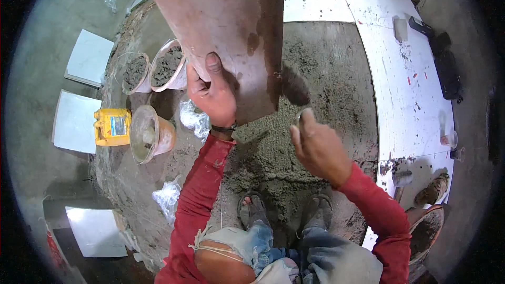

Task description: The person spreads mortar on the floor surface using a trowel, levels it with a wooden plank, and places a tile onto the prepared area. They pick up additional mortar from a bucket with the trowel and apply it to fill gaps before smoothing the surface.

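My left hand (213, 94) grips the lower edge of a large reddish-brown tile (231, 16), held up tilted, its underside facing me. My right hand (315, 144) is closed around a small metal tool (299, 118), just right of the tile's lower corner. Both hands hover above a bed of grey wet mortar (321, 73) spread on the floor. My feet in sandals (252, 208) stand on the mortar at the near edge.
Two white buckets of mortar (152, 68) and an orange bucket (150, 134) sit left, beside a yellow canister (112, 126). White laid tiles (410, 73) lie right, with small cups (450, 139). Loose white tiles (76, 121) and plastic bags (168, 197) lie left.
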The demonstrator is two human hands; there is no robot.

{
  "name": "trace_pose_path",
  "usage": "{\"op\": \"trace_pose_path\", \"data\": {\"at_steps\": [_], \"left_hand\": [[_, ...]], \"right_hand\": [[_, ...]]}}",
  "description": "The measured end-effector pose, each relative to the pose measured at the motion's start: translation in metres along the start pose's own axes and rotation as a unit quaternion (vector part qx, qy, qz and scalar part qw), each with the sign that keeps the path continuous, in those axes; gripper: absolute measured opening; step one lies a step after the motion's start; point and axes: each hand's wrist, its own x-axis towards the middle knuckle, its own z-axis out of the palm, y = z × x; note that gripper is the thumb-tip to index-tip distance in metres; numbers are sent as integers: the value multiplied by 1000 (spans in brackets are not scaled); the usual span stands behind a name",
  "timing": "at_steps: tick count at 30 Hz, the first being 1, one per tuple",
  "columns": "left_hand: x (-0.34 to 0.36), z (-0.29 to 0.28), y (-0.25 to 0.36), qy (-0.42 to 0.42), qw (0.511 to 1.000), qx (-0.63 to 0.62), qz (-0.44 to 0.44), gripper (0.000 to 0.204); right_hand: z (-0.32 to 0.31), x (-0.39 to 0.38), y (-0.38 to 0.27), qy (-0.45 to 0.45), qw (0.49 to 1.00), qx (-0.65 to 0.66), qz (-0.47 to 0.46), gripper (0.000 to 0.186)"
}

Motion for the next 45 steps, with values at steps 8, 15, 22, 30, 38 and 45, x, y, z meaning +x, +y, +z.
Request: {"op": "trace_pose_path", "data": {"at_steps": [8, 15, 22, 30, 38, 45], "left_hand": [[63, 3, 22, 76, 993, 48, 74, 35], [30, -52, -35, 80, 985, 135, -70, 38], [14, -60, -56, 21, 976, 160, -145, 27], [18, -55, -74, 11, 990, 112, -88, 28], [14, -49, -77, 37, 996, 56, -50, 31], [57, -50, -5, 124, 985, 108, -50, 48]], "right_hand": [[20, -16, 35, -75, 994, -23, 72, 29], [-164, 17, -54, 58, 957, 284, -25, 21], [-239, 62, -112, 133, 957, 190, -174, 34], [-211, 59, -90, 128, 965, 110, -203, 28], [-145, 52, -51, 83, 879, -233, -408, 16], [17, -6, 1, -201, 968, -36, -148, 37]]}}
